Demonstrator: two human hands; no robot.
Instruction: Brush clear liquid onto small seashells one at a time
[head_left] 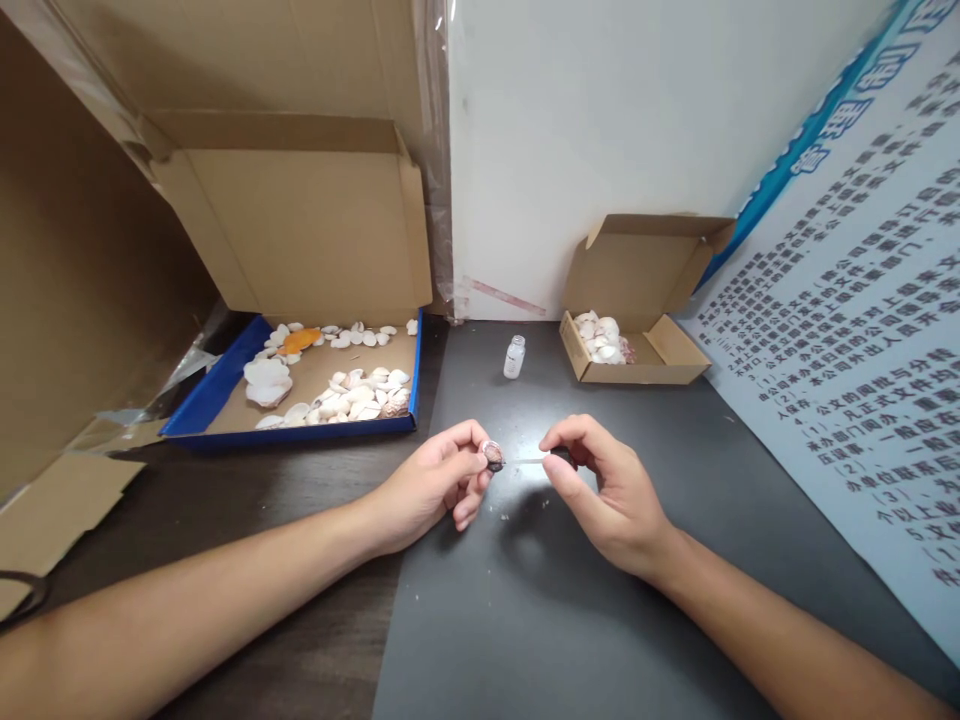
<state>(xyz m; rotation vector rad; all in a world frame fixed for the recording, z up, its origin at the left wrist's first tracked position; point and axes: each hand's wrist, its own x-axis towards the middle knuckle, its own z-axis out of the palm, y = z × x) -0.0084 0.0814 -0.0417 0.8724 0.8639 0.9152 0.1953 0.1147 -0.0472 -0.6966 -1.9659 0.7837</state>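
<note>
A printed company notice (851, 330) suggests an office.

A pale wall panel (637, 120) stands before me at the far side, brown cardboard (82, 260) to the left, a printed poster (847, 350) slanting right; light gleams on the dark worktop (465, 640).

shell (492, 454) part-hidden, bottle label (513, 365) illegible, poster (847, 350) cropped

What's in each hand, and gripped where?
Left hand: a shell, pinched at its left side. Right hand: a thin tool, by its dark end.
</note>
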